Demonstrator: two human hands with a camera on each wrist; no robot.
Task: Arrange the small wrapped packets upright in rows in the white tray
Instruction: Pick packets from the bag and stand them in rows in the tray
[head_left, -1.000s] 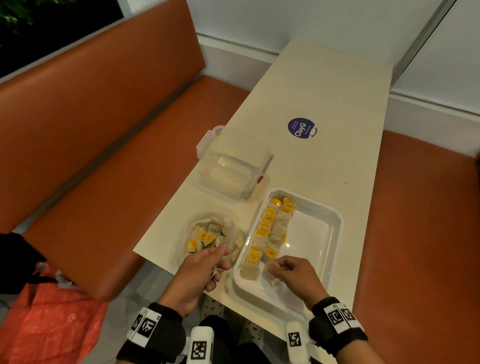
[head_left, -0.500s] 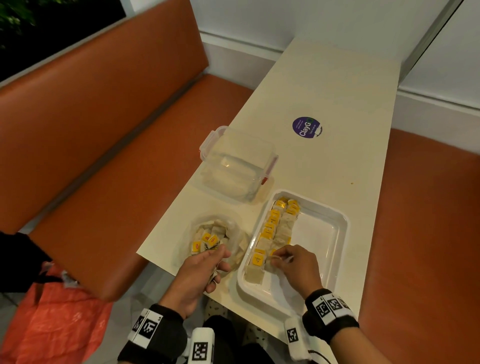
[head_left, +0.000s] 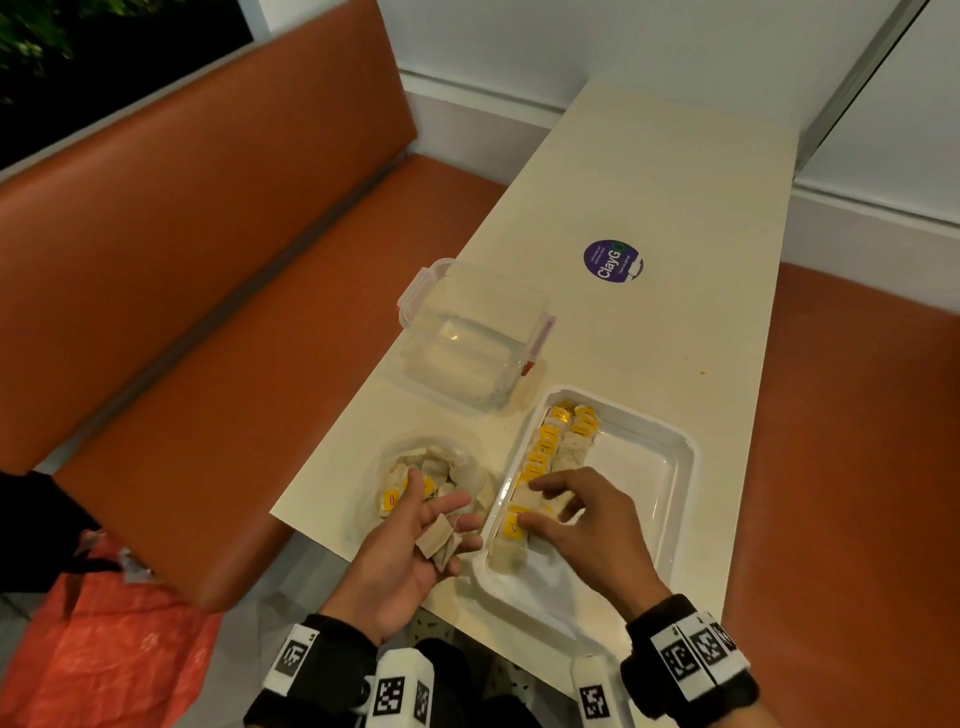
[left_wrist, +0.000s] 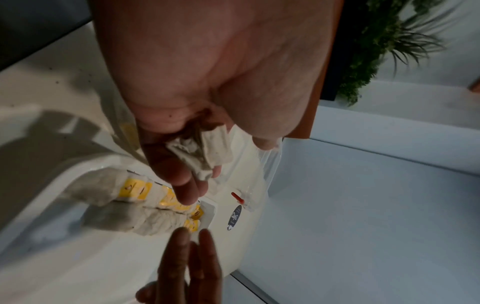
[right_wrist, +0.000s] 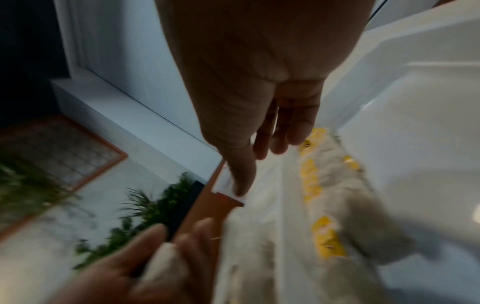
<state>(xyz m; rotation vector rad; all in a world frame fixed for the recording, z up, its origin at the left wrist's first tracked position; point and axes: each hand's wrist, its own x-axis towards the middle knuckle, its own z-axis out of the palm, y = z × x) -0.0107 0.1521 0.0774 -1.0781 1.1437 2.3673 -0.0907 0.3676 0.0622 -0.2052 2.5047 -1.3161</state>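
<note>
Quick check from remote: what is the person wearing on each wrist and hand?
Both hands are bare. The left hand and right hand each have a black wrist band carrying white panels with black square fiducial markers. A white block with another marker hangs inside each wrist.

Cream table (head_left: 649, 208) between orange padded benches (head_left: 208, 249); white walls (head_left: 597, 41); dark window (head_left: 104, 62) upper left.

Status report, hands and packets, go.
Left hand palm up, holding loose packets. Right hand open over the rows in the white tray. Nothing blocking.
</note>
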